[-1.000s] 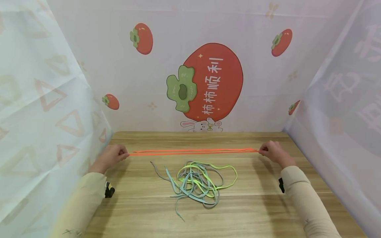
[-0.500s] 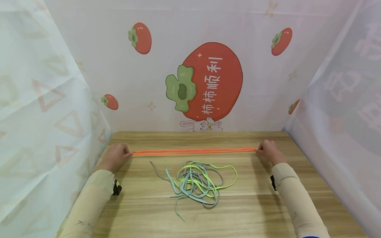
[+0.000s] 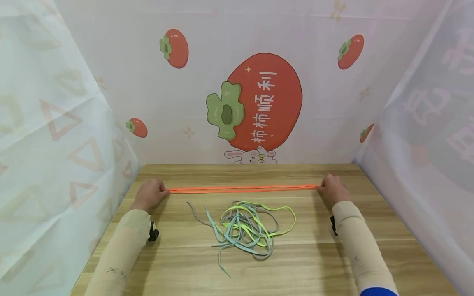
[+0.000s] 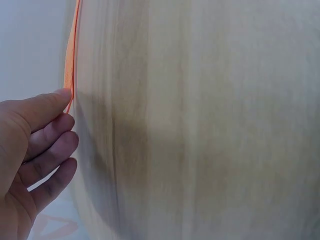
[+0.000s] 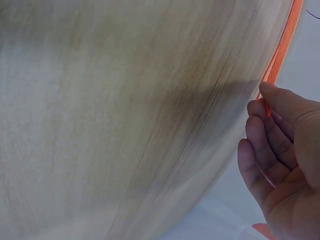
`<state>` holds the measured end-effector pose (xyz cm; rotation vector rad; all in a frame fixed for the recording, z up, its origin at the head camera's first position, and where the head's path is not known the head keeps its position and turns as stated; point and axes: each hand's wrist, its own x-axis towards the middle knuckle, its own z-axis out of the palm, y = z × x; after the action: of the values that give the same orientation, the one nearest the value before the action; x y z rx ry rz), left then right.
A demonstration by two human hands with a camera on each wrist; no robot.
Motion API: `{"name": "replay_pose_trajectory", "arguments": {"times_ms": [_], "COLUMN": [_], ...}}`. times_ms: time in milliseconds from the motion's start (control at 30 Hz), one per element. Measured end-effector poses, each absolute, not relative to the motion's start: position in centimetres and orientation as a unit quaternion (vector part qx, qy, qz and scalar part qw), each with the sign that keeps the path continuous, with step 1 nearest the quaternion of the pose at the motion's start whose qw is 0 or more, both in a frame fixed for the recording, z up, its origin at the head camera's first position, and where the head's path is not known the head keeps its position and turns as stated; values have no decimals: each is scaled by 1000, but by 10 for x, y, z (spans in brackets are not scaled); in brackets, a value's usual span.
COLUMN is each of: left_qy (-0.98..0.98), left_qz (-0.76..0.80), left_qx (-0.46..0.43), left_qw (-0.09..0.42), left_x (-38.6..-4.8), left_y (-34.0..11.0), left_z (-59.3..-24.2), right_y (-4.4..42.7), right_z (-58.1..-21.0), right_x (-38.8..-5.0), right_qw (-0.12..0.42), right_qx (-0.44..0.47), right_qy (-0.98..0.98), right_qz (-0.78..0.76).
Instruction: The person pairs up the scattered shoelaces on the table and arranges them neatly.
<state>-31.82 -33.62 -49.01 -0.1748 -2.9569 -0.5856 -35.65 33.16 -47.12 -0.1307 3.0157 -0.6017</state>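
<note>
An orange shoelace [image 3: 240, 189], doubled into two near-parallel strands, stretches left to right across the far part of the table. My left hand [image 3: 151, 194] pinches its left end between thumb and fingers; in the left wrist view the orange shoelace [image 4: 70, 60] runs up from the thumb tip. At the other end my right hand [image 3: 333, 190] pinches the lace, and a short bit of orange shoelace [image 5: 284, 45] shows above and below that thumb in the right wrist view. Nearer to me lies a loose tangle of yellow-green, light blue and grey shoelaces [image 3: 246, 230], which neither hand touches.
The wooden table [image 3: 185, 263] meets a white printed backdrop [image 3: 318, 135] at its far edge. White sheets also hang at the left [image 3: 48, 164] and right sides. A dark wrist device [image 3: 153, 231] shows under the left sleeve.
My left hand has moved right, bringing its grip to the lace's left end, where one strand end lay loose before. The right hand has shifted slightly left. The tangle has stayed put.
</note>
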Motion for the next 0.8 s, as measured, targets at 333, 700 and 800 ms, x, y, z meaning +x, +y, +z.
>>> {"name": "replay_pose_trajectory", "arguments": {"times_ms": [333,700,800], "left_qy": [-978,-976,-976], "left_qz": [-192,-212,-210], "left_qx": [-62,-53,-58], "left_qw": [46,10,11], "left_x": [-318,-311,-308], "left_y": [-329,-336,-340], "left_z": [-490,-486,-484], "right_y": [333,334,336], "right_z": [-479,-474,-469], "right_x": [-365,-360,-357], "right_qw": [12,35,59], "right_qx": [-57,-50,-34], "right_qy": [984,985,985], "right_qz": [-170,-162,-159]}}
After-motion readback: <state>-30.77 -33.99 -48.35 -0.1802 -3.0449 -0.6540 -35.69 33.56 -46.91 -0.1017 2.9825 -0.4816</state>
